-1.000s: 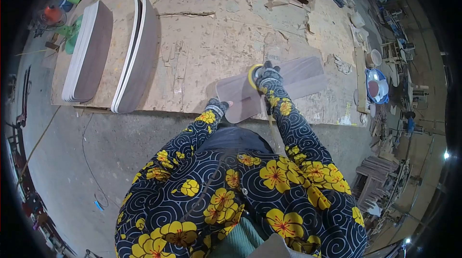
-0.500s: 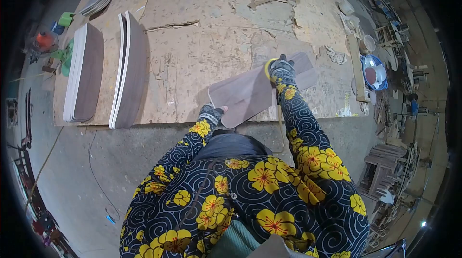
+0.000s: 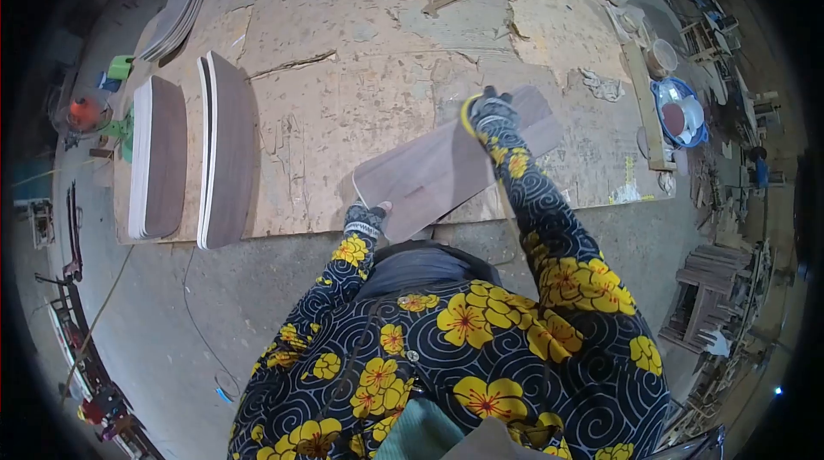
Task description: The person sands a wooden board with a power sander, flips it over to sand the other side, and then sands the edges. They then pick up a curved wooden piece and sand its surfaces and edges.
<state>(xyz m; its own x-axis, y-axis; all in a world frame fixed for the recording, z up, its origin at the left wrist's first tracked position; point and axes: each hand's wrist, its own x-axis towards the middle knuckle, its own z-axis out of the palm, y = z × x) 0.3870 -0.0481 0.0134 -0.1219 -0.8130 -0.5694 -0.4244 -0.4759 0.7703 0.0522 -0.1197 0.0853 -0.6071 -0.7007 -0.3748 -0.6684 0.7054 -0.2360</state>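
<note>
A curved, wood-faced board lies aslant on the worktable near its front edge, its near left end reaching to the edge. My gloved left hand grips that near left corner, thumb on top of the face. Over the far right part of the board, my gloved right hand is wrapped round a sander that is mostly hidden beneath it. A yellow hose curves out at the sander's left side. The board's surface under the right hand is covered.
Stacks of similar curved boards stand at the left and left-centre of the worktable. Other stacks sit at its far side. On the right are a crumpled glove and a blue basin.
The whole view has shifted slightly. My right hand with the sander is a little farther from my left hand along the board. My left hand still grips the same corner.
</note>
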